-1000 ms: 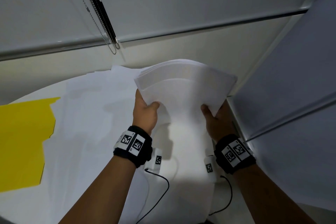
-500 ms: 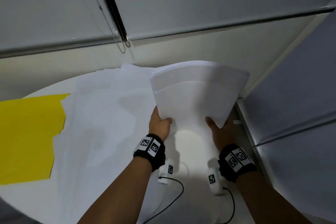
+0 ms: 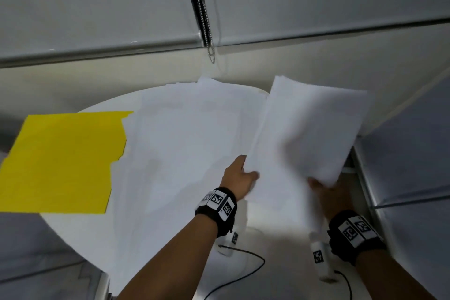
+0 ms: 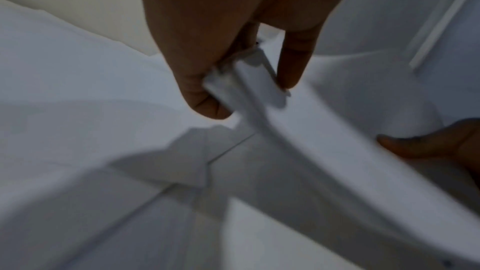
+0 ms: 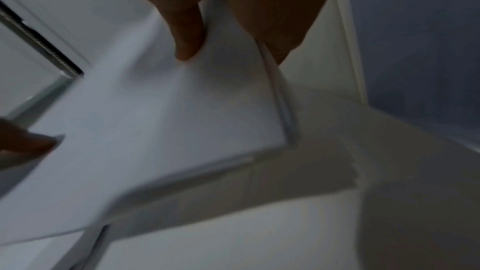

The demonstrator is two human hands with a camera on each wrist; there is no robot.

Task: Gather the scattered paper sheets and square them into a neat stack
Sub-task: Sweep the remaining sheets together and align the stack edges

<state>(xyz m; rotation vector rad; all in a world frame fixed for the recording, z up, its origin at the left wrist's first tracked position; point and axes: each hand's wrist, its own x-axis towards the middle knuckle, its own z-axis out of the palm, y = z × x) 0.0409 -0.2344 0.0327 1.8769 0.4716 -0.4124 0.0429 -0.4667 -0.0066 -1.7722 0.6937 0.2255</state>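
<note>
A bundle of white sheets [image 3: 309, 129] is held above the right side of the round white table [image 3: 80, 231], blurred in every view. Its near left corner is pinched by the left hand [image 3: 239, 179], thumb on top and fingers beneath, as is seen closely in the left wrist view [image 4: 228, 52]. Its near right corner is grasped by the right hand [image 3: 328, 192], with the thumb [image 5: 187, 34] laid on the upper face and the fingers hidden below the paper. Both grips are thus clenched on the bundle.

More loose white sheets [image 3: 190, 143] are spread overlapping across the table beneath and to the left of the bundle. A yellow sheet [image 3: 63, 161] lies at the far left, overhanging the table's edge. Behind the table a blind with a bead chain [image 3: 204, 12] is seen, and a grey panel [image 3: 414, 153] stands close on the right. Black cables [image 3: 243, 273] trail from the wrist cameras across the near part of the table.
</note>
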